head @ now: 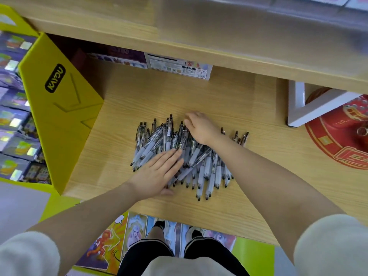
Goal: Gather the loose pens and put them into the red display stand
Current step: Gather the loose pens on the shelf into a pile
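Pens: a loose heap of clear-barrelled click pens with pale grey grips and dark tips (201,168) lay mid-shelf, mostly pointing near-to-far, a few strays (242,137) just right of the heap.
Shelf: light wood-grain board (258,176), bearing the heap.
Left hand (159,172): fingers straight and together, flat on the heap's near-left edge, gripping nothing; likely placed so to sweep pens inward.
Right hand (199,129): laid over the heap's far side, fingers bent down at the far edge; whether it had hold of any pen could not be told. Probably a backstop for the sweep.
Stand: round red display stand with gold trim (326,140), at the far right, partly under a white frame (298,108); well apart from the pens, none in it.
Neighbour: yellow cardboard display (59,108), left.
Stage: gathering, judged barely begun.
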